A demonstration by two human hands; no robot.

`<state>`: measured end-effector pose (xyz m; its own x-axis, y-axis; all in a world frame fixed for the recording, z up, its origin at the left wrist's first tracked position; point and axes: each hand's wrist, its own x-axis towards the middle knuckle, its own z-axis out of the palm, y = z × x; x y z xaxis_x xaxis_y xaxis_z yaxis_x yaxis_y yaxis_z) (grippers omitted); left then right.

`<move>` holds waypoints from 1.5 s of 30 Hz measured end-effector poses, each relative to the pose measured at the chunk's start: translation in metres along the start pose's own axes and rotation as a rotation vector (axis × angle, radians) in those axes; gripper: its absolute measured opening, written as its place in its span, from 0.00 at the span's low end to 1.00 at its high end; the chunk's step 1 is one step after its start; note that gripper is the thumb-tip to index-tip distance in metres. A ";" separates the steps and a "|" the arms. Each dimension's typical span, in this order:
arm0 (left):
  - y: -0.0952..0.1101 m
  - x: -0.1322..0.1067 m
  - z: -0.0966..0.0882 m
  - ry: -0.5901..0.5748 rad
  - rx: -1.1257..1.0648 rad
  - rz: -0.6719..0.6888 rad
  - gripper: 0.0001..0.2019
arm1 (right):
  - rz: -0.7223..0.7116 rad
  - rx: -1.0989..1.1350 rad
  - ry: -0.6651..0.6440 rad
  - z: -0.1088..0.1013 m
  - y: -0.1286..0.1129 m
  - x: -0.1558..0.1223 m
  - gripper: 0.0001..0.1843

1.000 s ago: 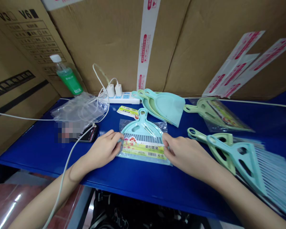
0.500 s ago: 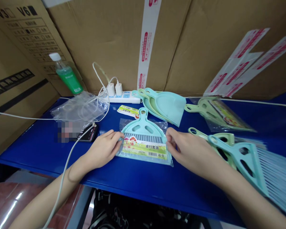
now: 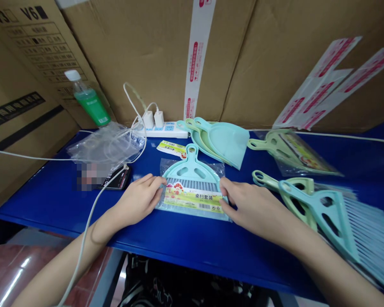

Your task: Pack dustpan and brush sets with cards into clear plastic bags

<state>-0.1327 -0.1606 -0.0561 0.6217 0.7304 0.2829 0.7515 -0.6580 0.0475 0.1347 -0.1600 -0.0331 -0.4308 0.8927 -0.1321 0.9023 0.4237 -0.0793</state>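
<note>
Pale blue plastic, one bagged dustpan-and-brush set [image 3: 192,167], head view: lies flat on the blue table [image 3: 192,251] directly before the person, handle pointing away, printed card [image 3: 195,198] across the brush bristles, all under clear film. It serves as landmark below.

Left hand [image 3: 143,197]: half curled, fingertips at the set's left edge. Right hand [image 3: 245,200]: loosely bent, thumb and forefinger apart at its right edge. Whether either pinches film cannot be told.

Behind the set: loose card [image 3: 172,148], single; dustpans [image 3: 228,143], blue and green, overlapping; power strip [image 3: 168,132], white, with chargers.

Left of the set: phone [image 3: 120,180]; clear bags [image 3: 99,143]; green-filled bottle [image 3: 92,104], farther back.

Right of the set: second bagged set [image 3: 275,147], green, farther back; loose brushes [image 3: 326,209], blue and green, beyond the right hand.

Handling note, by judgement: the step seems to be steadying and smoothing the package. Best done with light, even pressure at both edges, film drawn flat without stretching, card kept square over the bristles. Pulling harder on one side could skew the card or tear the film.
</note>
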 end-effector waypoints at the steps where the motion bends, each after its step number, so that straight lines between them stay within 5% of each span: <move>1: 0.000 0.000 0.000 0.002 -0.002 0.001 0.10 | 0.010 0.004 -0.014 0.000 0.000 0.000 0.04; 15: 0.000 0.001 0.000 0.014 -0.016 0.026 0.10 | -0.016 0.056 0.060 0.006 0.003 0.002 0.07; 31: 0.001 0.000 -0.001 0.046 0.022 0.059 0.10 | 0.075 -0.019 -0.069 -0.001 -0.005 0.005 0.06; 45: -0.001 0.000 0.000 0.005 -0.032 0.012 0.09 | -0.007 -0.007 0.041 0.005 -0.002 0.003 0.07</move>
<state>-0.1334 -0.1600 -0.0559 0.6298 0.7214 0.2881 0.7363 -0.6725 0.0742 0.1314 -0.1595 -0.0380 -0.4364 0.8951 -0.0909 0.8994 0.4311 -0.0727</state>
